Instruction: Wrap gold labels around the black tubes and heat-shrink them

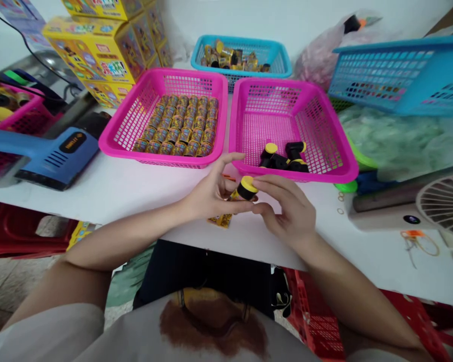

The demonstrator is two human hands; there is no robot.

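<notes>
Head view, nearest first: a grey shirt with a brown stain (211, 322) lies at the lower edge, and both forearms reach over the edge of a white table (105, 196). The left hand (211, 193) and right hand (287, 213) meet at mid-frame around a small black cylinder with a yellow cap (246, 187). The left hand's thumb and curled fingers support the cylinder from the lower side, while the right hand's fingers (266, 184) press against the cap from the other side, so it is pinched between both hands. A gold-printed wrapper (221, 219) lies partly under the left hand.

Just beyond, two pink plastic mesh baskets sit side by side within easy reach. The left one (162, 78) holds tidy rows of gold-labelled cylinders (177, 123); the right one (294, 88) holds a few black, yellow-capped cylinders (283, 157). A blue heat gun (56, 151) lies at left, a white desk fan (445, 206) at lower right. Farther away, a blue mesh basket (241, 42) holds mixed gold pieces, another blue mesh basket (400, 68) tilts at upper right, and yellow printed cartons (96, 50) stack at upper left.
</notes>
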